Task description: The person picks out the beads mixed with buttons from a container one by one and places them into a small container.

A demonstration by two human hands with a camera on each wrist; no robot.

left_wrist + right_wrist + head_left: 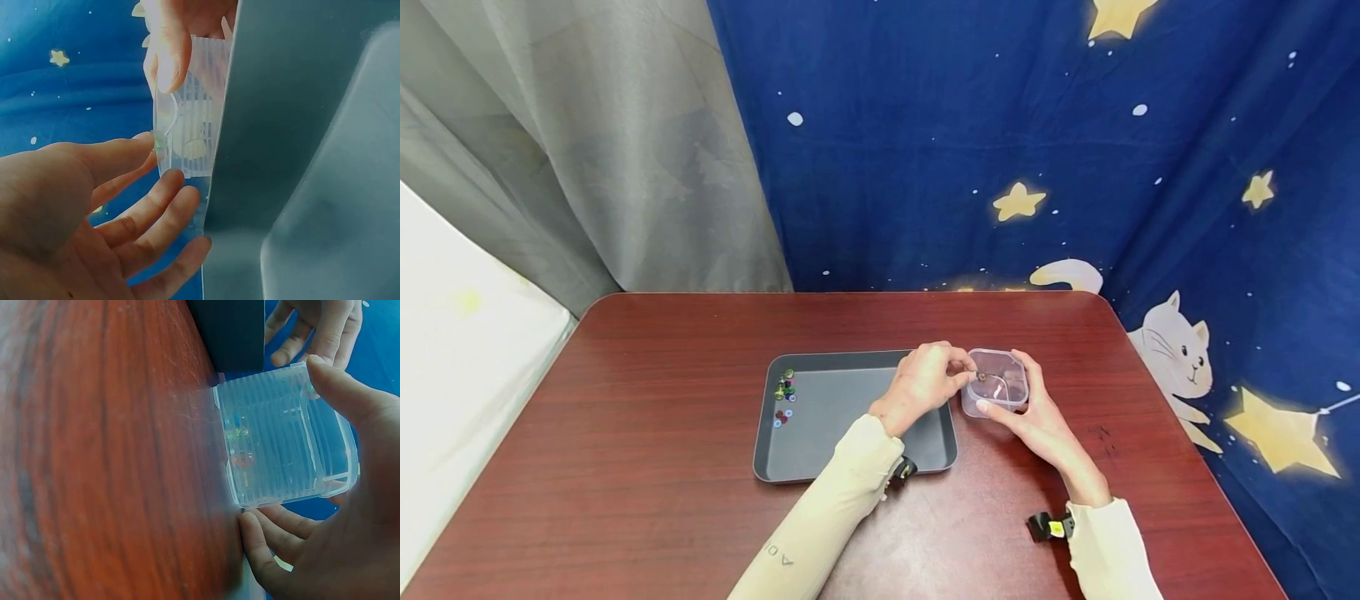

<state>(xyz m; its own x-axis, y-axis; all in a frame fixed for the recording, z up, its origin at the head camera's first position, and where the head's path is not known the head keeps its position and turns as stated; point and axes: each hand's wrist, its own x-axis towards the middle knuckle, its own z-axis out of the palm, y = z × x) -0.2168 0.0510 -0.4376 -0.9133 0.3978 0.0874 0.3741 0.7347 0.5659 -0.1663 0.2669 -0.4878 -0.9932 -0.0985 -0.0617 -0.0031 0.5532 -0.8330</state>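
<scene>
Container (269, 437) (clear), right hand (1037, 421) gripping it

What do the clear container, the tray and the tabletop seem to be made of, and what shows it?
Clear container: probably plastic, glossy; colored bits show through its ribbed wall.
Tray: smooth, dark grey, mostly matte; perhaps coated metal, though plastic is possible.
Tabletop: dark grain streaks and a soft sheen suggest varnished wood or wood-look laminate.
</scene>
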